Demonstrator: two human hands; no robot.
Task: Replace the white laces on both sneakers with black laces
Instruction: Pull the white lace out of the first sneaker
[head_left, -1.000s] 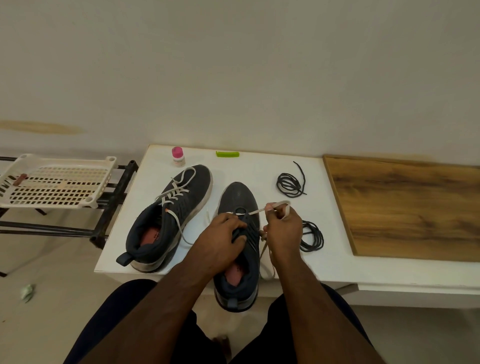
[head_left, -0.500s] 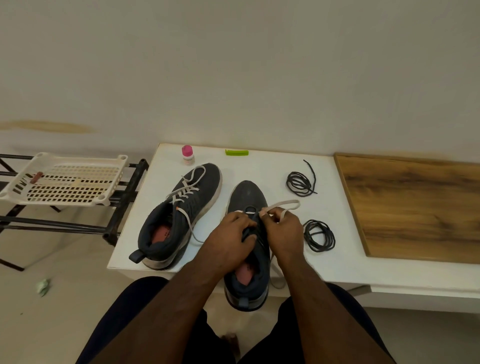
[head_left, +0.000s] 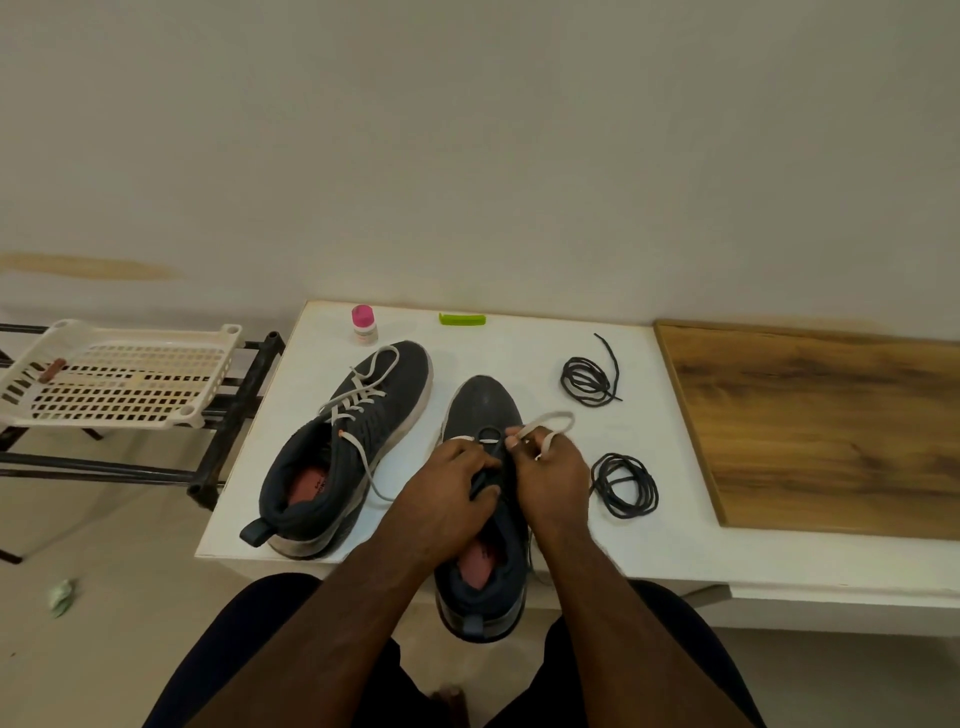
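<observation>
Unlacing is going on: I'm pinching the white lace (head_left: 545, 422) with my right hand (head_left: 550, 475), my left hand (head_left: 449, 486) gripping the near sneaker (head_left: 485, 415). Next I'm likely drawing it through the lower eyelets.

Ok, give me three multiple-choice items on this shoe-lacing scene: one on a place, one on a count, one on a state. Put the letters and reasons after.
1. Where does the small pink-capped bottle stand on the white table?
A. at the far edge, beyond the left dark sneaker
B. on the wooden board
C. inside a sneaker

2. How many coiled black laces lie on the table?
A. one
B. two
C. four

3. What is the right hand doing?
A. resting flat on the table
B. holding the bottle
C. pinching a white lace over the near dark sneaker

Answers: 1 A, the bottle stands past that sneaker's toe. 2 B, one coil lies farther away, another nearer. 3 C, its fingers grip the white loop while the left hand steadies the sneaker.
</observation>
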